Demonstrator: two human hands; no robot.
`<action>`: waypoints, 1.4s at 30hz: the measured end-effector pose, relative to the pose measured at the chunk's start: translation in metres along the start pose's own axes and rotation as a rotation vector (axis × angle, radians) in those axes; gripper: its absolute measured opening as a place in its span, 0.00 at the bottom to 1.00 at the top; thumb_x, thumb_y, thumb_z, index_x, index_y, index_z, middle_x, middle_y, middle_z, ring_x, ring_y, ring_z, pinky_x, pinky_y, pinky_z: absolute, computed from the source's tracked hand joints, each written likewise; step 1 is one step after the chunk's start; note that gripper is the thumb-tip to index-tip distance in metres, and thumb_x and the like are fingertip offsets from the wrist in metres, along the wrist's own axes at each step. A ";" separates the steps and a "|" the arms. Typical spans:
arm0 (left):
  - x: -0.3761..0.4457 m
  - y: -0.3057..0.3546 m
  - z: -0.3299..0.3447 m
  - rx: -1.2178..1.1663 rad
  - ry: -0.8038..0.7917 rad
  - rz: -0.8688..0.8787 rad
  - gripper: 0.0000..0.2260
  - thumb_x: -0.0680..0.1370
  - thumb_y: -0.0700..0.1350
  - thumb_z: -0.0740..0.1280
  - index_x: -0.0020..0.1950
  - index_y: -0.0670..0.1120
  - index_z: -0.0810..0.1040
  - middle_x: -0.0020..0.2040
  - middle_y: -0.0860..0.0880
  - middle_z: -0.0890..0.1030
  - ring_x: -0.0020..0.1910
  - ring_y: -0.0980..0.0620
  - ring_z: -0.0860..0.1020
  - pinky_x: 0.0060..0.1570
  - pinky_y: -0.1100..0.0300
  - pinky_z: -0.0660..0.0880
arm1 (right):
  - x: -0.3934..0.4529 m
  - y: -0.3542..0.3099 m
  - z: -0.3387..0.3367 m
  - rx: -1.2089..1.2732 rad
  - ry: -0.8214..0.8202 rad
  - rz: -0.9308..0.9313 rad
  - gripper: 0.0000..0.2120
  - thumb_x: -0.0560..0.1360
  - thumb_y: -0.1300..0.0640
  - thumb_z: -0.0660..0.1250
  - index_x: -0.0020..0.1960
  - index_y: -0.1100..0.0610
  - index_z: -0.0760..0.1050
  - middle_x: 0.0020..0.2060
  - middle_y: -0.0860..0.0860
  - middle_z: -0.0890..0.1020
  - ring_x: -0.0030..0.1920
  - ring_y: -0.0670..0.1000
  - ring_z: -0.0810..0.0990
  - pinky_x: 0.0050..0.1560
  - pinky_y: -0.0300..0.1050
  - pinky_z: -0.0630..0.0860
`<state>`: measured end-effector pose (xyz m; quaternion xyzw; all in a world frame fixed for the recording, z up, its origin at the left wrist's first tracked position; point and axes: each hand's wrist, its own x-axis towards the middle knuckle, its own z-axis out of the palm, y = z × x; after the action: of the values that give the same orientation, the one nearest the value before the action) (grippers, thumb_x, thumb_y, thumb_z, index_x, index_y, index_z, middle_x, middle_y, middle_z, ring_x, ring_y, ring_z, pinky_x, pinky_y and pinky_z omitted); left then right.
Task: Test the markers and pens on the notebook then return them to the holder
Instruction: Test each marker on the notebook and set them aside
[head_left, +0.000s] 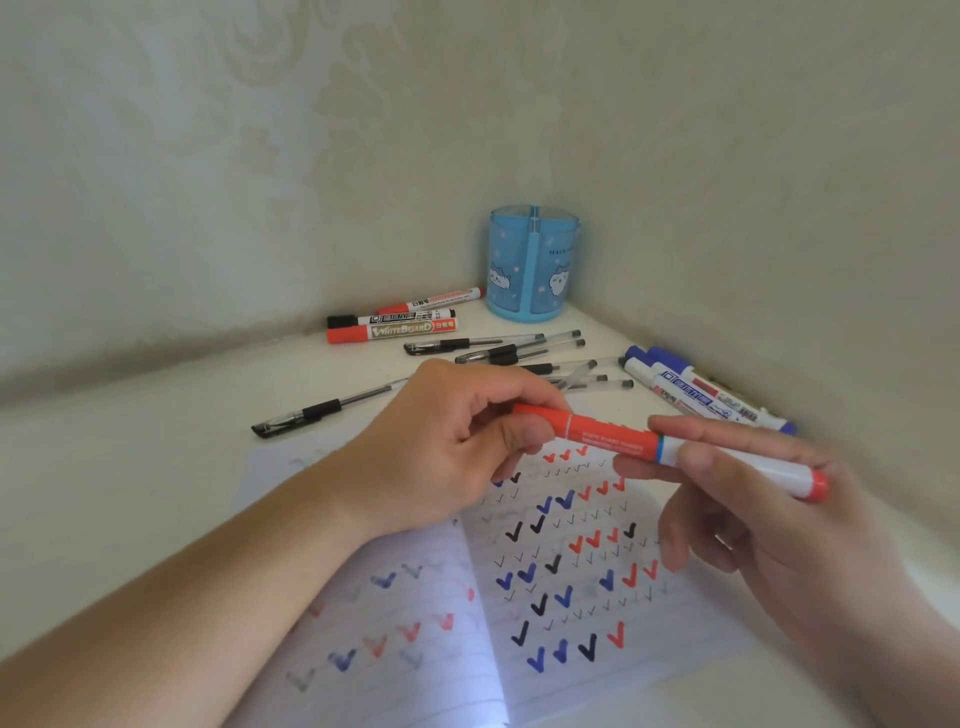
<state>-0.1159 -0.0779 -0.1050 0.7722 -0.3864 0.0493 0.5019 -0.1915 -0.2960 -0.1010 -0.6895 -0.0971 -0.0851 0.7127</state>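
Note:
A red whiteboard marker (613, 436) hangs level above the open notebook (561, 587), whose pages carry rows of red, blue and black ticks. My left hand (457, 441) grips the marker's red cap end. My right hand (769, 499) pinches its white barrel near the red tail. The blue translucent holder (532, 262) stands in the far corner against the wall, with nothing visible inside it.
Three markers (395, 322) lie left of the holder. Several black gel pens (519, 353) are scattered behind my hands, and one (317, 410) lies to the left. Blue markers (696, 387) lie along the right wall. Walls close in at the back and right.

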 end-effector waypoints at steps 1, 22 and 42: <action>0.000 0.001 0.000 -0.021 0.009 -0.010 0.07 0.77 0.45 0.66 0.52 0.51 0.82 0.32 0.49 0.79 0.27 0.53 0.76 0.31 0.61 0.75 | 0.000 0.000 0.000 -0.011 -0.010 -0.004 0.27 0.59 0.35 0.76 0.51 0.51 0.85 0.43 0.58 0.87 0.23 0.59 0.78 0.23 0.38 0.66; 0.008 -0.067 -0.063 0.767 0.292 -0.353 0.19 0.76 0.55 0.64 0.65 0.50 0.78 0.62 0.49 0.80 0.64 0.45 0.75 0.65 0.53 0.69 | 0.013 0.010 -0.034 -1.181 0.535 -0.045 0.11 0.69 0.54 0.71 0.49 0.42 0.80 0.31 0.48 0.83 0.33 0.57 0.79 0.30 0.45 0.73; 0.008 -0.080 -0.085 1.032 0.344 -0.789 0.04 0.77 0.49 0.65 0.49 0.53 0.79 0.52 0.50 0.81 0.59 0.44 0.72 0.58 0.48 0.62 | 0.010 0.011 -0.011 -1.341 0.410 -0.073 0.04 0.70 0.52 0.72 0.39 0.46 0.77 0.48 0.42 0.81 0.30 0.54 0.73 0.28 0.38 0.63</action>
<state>-0.0322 0.0026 -0.1184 0.9777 0.0836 0.1629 0.1032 -0.1784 -0.3064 -0.1093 -0.9466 0.0896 -0.2790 0.1342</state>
